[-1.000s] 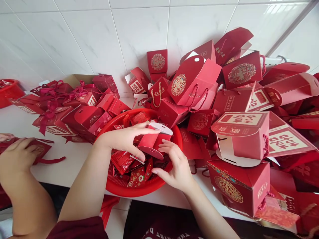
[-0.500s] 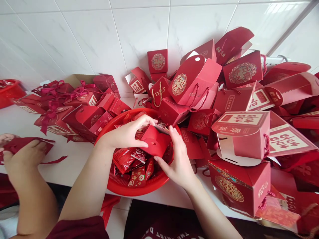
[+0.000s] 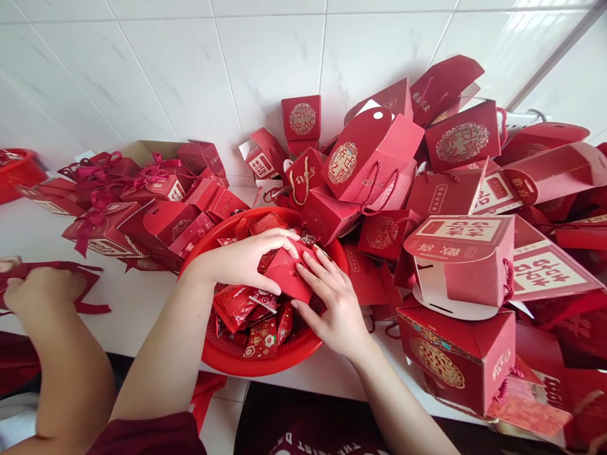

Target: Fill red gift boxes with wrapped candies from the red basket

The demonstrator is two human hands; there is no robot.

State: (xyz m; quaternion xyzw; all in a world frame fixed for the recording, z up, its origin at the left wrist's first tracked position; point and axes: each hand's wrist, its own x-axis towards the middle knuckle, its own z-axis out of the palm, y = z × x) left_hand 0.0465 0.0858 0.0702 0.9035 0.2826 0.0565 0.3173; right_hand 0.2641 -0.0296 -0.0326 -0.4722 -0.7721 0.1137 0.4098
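Observation:
Both hands are at a small red gift box point(image 3: 290, 278) above a red plastic basket point(image 3: 258, 365). My left hand point(image 3: 253, 256) grips the box's left side, thumb in front and fingers over the top edge. On its right side and top lies my right hand point(image 3: 334, 297), its fingers bent over the lid flap and its thumb near the front. Beneath the box, the basket is filled with red wrapped packets point(image 3: 263, 336), some with flower prints. What is inside the box is hidden.
Many red gift boxes point(image 3: 458, 262) are piled along the right. Ribbon-tied boxes point(image 3: 107, 221) stand to the left against the tiled wall point(image 3: 270, 57). At far left another person's hands point(image 3: 45, 291) handle a red ribboned piece on the white table point(image 3: 137, 303). Another red basket point(image 3: 21, 180) stands behind.
My right fingers have moved from the box's raised right edge onto its top, and the flap is folded down. The other person's hands have shifted slightly.

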